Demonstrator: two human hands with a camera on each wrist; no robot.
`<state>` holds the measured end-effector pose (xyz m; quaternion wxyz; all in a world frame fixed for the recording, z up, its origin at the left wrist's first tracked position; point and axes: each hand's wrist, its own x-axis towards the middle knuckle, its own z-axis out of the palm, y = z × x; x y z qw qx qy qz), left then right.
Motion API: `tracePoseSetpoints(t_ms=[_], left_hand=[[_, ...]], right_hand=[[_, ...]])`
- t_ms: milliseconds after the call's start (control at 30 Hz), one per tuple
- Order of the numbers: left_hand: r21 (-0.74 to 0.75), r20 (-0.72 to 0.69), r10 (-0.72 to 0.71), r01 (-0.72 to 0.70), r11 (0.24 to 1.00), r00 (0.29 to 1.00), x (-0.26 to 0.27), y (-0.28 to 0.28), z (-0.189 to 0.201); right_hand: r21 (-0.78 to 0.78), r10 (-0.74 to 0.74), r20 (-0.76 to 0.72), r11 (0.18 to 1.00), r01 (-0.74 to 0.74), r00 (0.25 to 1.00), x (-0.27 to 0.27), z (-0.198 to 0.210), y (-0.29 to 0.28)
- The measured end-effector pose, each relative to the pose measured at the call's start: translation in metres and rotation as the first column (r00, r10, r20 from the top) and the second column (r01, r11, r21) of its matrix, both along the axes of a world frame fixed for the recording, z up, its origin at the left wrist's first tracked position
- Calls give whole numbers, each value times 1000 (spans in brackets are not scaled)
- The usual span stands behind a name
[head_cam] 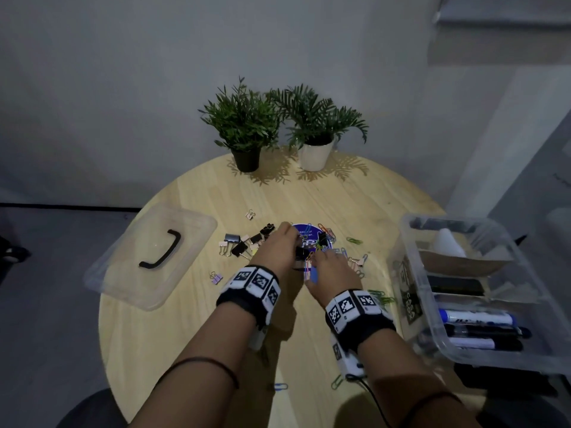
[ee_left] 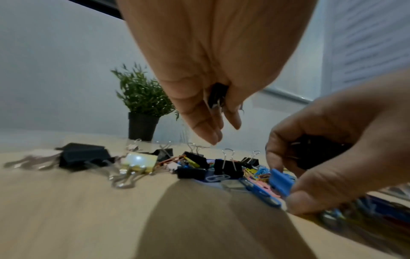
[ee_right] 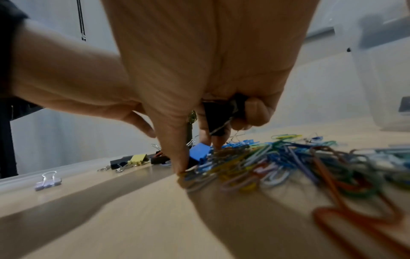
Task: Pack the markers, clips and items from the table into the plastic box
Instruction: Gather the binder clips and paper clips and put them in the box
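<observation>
Both hands over the clip pile mid-table: left hand (ee_left: pixel 213 73) curled round a small black binder clip (ee_left: pixel 217 95), right hand (ee_right: pixel 199 84) clutching black clips, thumb and fingertips pinching a blue binder clip (ee_right: pixel 199 152), clear plastic box (head_cam: pixel 411 230) well right.

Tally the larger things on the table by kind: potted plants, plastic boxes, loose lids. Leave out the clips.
Potted plants: 2 (black pot, white pot)
Plastic box: 1
Lid: 1
Total: 4

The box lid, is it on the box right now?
No, the clear lid lies flat on the table at the left, while the plastic box stands open at the right.
</observation>
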<state>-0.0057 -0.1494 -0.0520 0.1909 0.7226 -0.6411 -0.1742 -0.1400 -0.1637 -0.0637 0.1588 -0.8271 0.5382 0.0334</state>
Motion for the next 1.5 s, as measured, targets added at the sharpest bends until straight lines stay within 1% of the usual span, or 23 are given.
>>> tracePoseSetpoints(t_ms=[33, 167, 233, 267, 333, 367, 433, 500, 567, 600, 633, 700, 767, 800, 833, 933, 1000, 1100, 1200, 1267, 1333, 1400, 1500], left_hand=[[31, 36, -39, 38, 999, 999, -2, -9, -4], [312, 156, -154, 99, 945, 976, -5, -30, -17], [332, 182, -148, 81, 940, 972, -6, -31, -23], [325, 181, -129, 65, 944, 975, -5, -30, -25], [320, 165, -142, 83, 944, 976, -4, -26, -24], [307, 151, -145, 93, 947, 978, -3, -23, -23], [238, 66, -111, 92, 967, 992, -2, -12, -17], [151, -92, -58, 72, 986, 994, 0, 6, -8], [138, -295, 22, 20, 990, 955, 2, 28, 1], [152, -379, 62, -4, 988, 923, 3, 37, 5], [170, -441, 102, -29, 985, 891, 3, 46, 8], [198, -495, 161, -70, 978, 854, 4, 59, 14], [202, -499, 180, -88, 975, 848, 7, 69, 18], [213, -501, 194, -97, 972, 844, 8, 72, 20], [237, -499, 215, -106, 966, 840, 10, 74, 22], [300, -454, 254, -121, 946, 854, 17, 79, 24], [297, -397, 241, -124, 947, 886, 18, 80, 29], [226, -312, 184, -115, 967, 932, 10, 77, 49], [69, -289, 90, -73, 995, 953, -17, 65, 80], [-19, -283, -2, -3, 1000, 959, -46, 53, 99], [-65, -210, -118, 106, 992, 971, -81, 33, 113], [-66, -95, -229, 223, 973, 969, -122, 8, 122], [59, 108, -320, 316, 947, 941, -172, -29, 121]], right_hand=[[3, -13, 14, 1000, 12, 1000, -2, 0, 2], [29, -110, 95, 994, 107, 989, -11, 7, 8], [71, -186, 191, 982, 176, 964, -15, 18, 12], [105, -237, 266, 971, 216, 935, -17, 30, 14], [156, -320, 466, 947, 279, 825, -26, 59, 12], [139, -338, 533, 939, 314, 775, -33, 79, 9], [18, -364, 600, 896, 443, 712, -51, 112, -4], [-51, -456, 578, 807, 588, 676, -74, 129, -28], [-17, -602, 465, 727, 686, 649, -91, 130, -52], [34, -645, 408, 718, 695, 647, -99, 128, -61], [70, -652, 347, 734, 675, 674, -103, 128, -65], [165, -628, 286, 776, 608, 724, -111, 122, -68], [155, -556, 188, 831, 535, 810, -116, 120, -63], [147, -538, 141, 841, 520, 831, -116, 121, -60], [124, -539, 104, 841, 527, 836, -116, 123, -60], [218, -577, 213, 815, 537, 789, -114, 133, -58], [204, -579, 246, 815, 542, 777, -112, 136, -59], [84, -506, 304, 858, 506, 807, -121, 146, -39], [15, -425, 410, 888, 460, 807, -146, 149, 1], [-73, -393, 424, 883, 464, 816, -164, 136, 24], [-179, -367, 388, 870, 459, 846, -173, 113, 37], [-216, -370, 323, 867, 448, 871, -175, 91, 45], [-231, -372, 273, 870, 436, 887, -175, 72, 56]])
